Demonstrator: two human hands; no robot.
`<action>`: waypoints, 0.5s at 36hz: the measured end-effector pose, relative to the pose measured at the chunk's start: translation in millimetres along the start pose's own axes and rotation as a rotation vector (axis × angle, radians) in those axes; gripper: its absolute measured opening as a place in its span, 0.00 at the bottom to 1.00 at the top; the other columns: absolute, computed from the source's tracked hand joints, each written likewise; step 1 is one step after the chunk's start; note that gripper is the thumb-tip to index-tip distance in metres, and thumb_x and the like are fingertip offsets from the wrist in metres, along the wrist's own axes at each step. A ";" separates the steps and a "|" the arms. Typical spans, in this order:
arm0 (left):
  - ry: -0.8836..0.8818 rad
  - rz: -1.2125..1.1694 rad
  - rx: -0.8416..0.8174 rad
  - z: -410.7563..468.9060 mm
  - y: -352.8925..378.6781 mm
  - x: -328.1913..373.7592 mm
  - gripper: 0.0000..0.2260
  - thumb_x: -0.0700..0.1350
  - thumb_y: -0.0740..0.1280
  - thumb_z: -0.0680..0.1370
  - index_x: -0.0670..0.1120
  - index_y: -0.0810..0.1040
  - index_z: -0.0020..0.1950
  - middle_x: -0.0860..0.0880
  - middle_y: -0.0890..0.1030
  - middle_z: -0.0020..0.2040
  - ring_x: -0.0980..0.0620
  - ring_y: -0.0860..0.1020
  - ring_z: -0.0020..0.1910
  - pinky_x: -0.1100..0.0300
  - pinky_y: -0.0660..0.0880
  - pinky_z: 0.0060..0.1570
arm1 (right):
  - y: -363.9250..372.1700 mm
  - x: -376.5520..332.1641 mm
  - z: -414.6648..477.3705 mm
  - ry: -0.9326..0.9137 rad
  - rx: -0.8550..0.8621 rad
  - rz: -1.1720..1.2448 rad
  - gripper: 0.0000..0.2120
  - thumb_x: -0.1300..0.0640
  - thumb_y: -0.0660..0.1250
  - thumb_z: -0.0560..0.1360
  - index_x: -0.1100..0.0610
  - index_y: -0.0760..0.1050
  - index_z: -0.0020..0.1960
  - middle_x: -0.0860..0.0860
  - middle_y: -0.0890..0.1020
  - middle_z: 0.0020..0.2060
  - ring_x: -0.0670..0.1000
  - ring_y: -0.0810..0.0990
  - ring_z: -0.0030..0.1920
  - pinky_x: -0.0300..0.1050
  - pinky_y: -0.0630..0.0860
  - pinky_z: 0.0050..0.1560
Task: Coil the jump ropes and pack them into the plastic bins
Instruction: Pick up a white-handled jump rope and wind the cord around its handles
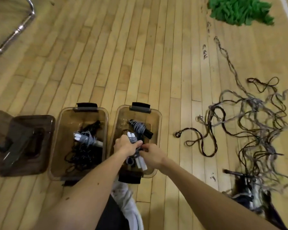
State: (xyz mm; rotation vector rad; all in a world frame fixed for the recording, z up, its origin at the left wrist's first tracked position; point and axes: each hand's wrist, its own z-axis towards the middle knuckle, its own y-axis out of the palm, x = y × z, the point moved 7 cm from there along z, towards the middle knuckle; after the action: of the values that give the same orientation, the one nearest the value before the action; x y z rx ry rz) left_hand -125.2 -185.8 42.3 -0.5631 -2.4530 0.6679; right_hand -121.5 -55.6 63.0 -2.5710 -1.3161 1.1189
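Note:
Two clear plastic bins stand side by side on the wooden floor. The left bin [60, 123] holds a grey coiled rope with white handles [86, 138] and black rope. The right bin [156, 123] holds a grey coil with black handles [140, 128]. Over the right bin my left hand [126, 145] grips a coiled grey jump rope with white handles [140, 162]. My right hand [150, 154] pinches the rope's wrap at the bundle's middle. A tangle of loose jump ropes [249, 127] lies on the floor to the right.
Dark bin lids [22, 143] lie left of the bins. A green fabric pile [239, 9] sits at the top right, a chrome tube frame [15, 32] at the top left. More rope handles [249, 195] lie in a heap at the lower right.

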 end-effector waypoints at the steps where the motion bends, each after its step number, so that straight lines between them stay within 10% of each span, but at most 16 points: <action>1: -0.007 0.005 -0.001 5.6 4.3 -1.8 0.24 0.57 0.72 0.76 0.40 0.76 0.62 0.44 0.77 0.56 0.42 0.77 0.58 0.55 0.76 0.50 | 4.0 5.4 8.6 0.026 -0.028 0.022 0.13 0.63 0.60 0.82 0.64 0.78 0.61 0.58 0.81 0.49 0.52 0.77 0.45 0.46 0.73 0.46; 11: -0.077 0.072 -0.014 36.1 28.7 -22.5 0.26 0.59 0.69 0.77 0.39 0.76 0.64 0.39 0.79 0.61 0.39 0.76 0.62 0.51 0.74 0.56 | 18.4 18.3 39.2 0.076 -0.156 0.097 0.14 0.60 0.65 0.81 0.61 0.77 0.65 0.58 0.80 0.60 0.56 0.78 0.61 0.48 0.78 0.58; 14: -0.021 0.285 0.053 26.8 17.5 0.6 0.22 0.55 0.69 0.79 0.40 0.75 0.63 0.38 0.78 0.61 0.38 0.77 0.60 0.51 0.74 0.52 | 8.0 10.5 24.4 0.002 -0.148 0.044 0.20 0.57 0.66 0.80 0.58 0.71 0.71 0.55 0.74 0.66 0.56 0.68 0.73 0.53 0.64 0.75; 18: 0.249 0.410 0.245 1.9 3.0 62.0 0.18 0.48 0.66 0.82 0.39 0.72 0.67 0.39 0.77 0.62 0.39 0.76 0.61 0.49 0.74 0.53 | -33.8 15.3 -15.6 -0.076 -0.002 0.126 0.20 0.56 0.63 0.83 0.56 0.69 0.74 0.53 0.76 0.68 0.53 0.74 0.69 0.41 0.70 0.63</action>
State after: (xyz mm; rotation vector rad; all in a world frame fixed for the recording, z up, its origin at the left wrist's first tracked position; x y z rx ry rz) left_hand -173.4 -152.4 62.7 -0.9957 -2.0029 0.9779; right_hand -129.4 -18.7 77.2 -2.6713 -1.1839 1.2478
